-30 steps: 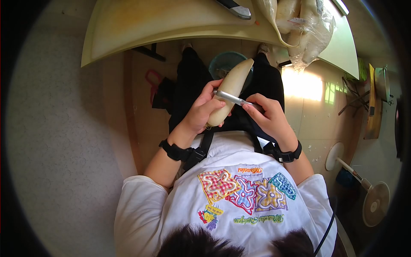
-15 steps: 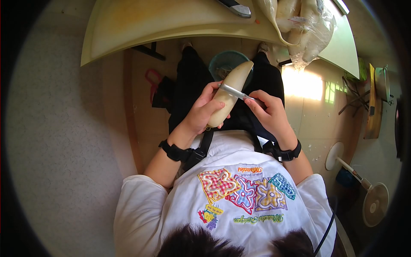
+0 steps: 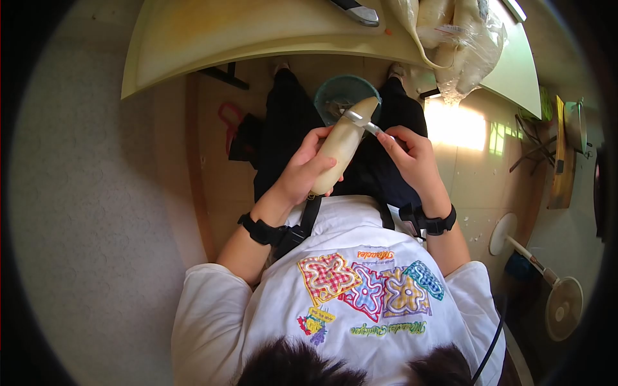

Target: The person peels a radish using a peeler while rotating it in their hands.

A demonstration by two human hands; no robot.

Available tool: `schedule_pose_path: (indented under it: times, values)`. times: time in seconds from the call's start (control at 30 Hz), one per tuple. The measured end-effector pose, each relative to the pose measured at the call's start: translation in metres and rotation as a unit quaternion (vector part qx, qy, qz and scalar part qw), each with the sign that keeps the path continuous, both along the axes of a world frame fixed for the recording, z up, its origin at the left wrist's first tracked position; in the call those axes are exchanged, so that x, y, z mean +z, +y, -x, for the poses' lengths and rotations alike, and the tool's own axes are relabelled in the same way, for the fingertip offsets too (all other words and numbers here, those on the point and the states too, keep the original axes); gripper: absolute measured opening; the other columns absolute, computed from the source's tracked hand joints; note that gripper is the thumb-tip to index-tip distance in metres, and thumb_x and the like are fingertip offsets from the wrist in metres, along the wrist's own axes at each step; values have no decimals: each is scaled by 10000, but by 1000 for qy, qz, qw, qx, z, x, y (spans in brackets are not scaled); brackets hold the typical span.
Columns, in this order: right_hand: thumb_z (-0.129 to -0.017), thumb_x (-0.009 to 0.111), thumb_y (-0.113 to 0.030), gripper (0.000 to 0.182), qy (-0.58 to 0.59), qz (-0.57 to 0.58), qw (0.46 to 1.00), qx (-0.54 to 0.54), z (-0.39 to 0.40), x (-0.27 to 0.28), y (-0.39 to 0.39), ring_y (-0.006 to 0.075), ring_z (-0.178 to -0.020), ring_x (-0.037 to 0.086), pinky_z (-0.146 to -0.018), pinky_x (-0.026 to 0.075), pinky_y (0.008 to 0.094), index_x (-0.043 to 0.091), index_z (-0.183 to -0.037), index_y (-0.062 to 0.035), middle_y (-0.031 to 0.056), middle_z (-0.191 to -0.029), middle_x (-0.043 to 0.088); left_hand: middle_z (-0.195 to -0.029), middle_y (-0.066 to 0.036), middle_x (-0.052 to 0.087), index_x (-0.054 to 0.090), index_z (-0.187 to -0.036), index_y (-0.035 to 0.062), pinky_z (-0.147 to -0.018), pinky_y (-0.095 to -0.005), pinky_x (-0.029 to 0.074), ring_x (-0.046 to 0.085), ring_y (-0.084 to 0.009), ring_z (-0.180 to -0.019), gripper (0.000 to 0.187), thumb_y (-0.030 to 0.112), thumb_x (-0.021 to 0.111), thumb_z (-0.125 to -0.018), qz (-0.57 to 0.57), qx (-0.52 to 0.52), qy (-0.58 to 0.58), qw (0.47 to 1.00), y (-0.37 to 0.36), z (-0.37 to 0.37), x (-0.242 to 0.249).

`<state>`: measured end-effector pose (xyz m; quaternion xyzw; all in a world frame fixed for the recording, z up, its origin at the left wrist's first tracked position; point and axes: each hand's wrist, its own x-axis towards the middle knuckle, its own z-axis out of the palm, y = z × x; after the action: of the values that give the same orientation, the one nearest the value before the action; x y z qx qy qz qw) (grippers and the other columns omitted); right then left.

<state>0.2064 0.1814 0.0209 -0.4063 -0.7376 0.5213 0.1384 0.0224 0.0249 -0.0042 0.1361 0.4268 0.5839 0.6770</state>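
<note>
A long pale daikon radish (image 3: 341, 147) lies tilted above my lap, its tapered end pointing away from me. Around its lower half my left hand (image 3: 305, 166) is closed, thumb across the top. My right hand (image 3: 412, 159) grips the handle of a silver peeler (image 3: 364, 122), whose head rests across the radish near the tapered end. Below that end, between my feet, a teal bin (image 3: 327, 89) stands on the floor with pale scraps inside.
Ahead is a table (image 3: 212, 48) bearing a knife with a dark handle (image 3: 355, 11). More radishes in a plastic bag (image 3: 465, 51) hang over its right edge. A white fan (image 3: 564, 309) stands at the right, and a pink-handled dark bag (image 3: 244, 138) at the left.
The peeler has slid forward along the radish toward its tapered end, with my right hand following. The radish has shifted slightly toward me; my left hand still holds it.
</note>
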Motion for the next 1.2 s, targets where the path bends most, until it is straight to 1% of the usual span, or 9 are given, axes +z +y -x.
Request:
schedule_pose_path:
  times: [0.2,0.5,0.73,0.9,0.93,1.0,1.2]
  values:
    - [-956,701,-237,256,-22,15,1000,14,-2,5,3,63,-549,362,-487,299,266,696,-934,18,8,-572,464,-1180,-133,531,314,-1453,90,-470,-256,548,638,-170,-814,637,187,610,-897,-6,0,-9,1000,0,-1,0]
    - [-961,693,-242,262,-5,9,1000,20,-7,0,0,74,-550,361,-488,297,274,686,-932,19,20,-579,455,-1200,-120,527,327,-1452,91,-477,-248,547,638,-158,-823,646,207,628,-893,-3,-12,16,1000,-2,-1,1]
    - [-959,694,-251,267,-15,11,1000,21,-7,2,-1,77,-550,365,-491,300,276,686,-927,14,25,-578,461,-1210,-117,526,326,-1454,93,-483,-245,548,637,-155,-830,660,213,649,-891,-10,-10,15,1000,-2,-2,1]
    - [-959,694,-251,269,-22,19,999,15,-7,2,0,78,-551,368,-494,302,278,688,-927,16,28,-578,465,-1207,-108,527,323,-1458,96,-499,-241,549,632,-148,-834,680,227,675,-891,-21,-8,36,999,-2,-3,1]
    - [-958,695,-253,273,-18,21,1000,13,-7,1,1,79,-549,369,-492,301,280,689,-925,18,30,-577,465,-1207,-108,527,323,-1458,96,-499,-241,549,632,-148,-834,680,227,675,-891,-21,-8,36,999,-2,-3,1]
    - [-957,695,-255,277,-13,23,1000,11,-8,-2,1,81,-548,370,-490,300,282,691,-923,19,32,-576,465,-1185,-127,538,313,-1461,106,-529,-255,568,650,-179,-861,694,241,680,-888,-27,-13,50,998,-2,-2,0]
    - [-952,696,-264,290,-20,11,1000,2,-7,0,1,86,-542,367,-487,300,287,696,-913,23,39,-568,459,-1189,-126,535,310,-1461,96,-530,-251,567,648,-174,-863,693,245,678,-893,-30,-10,57,998,-2,-3,-1]
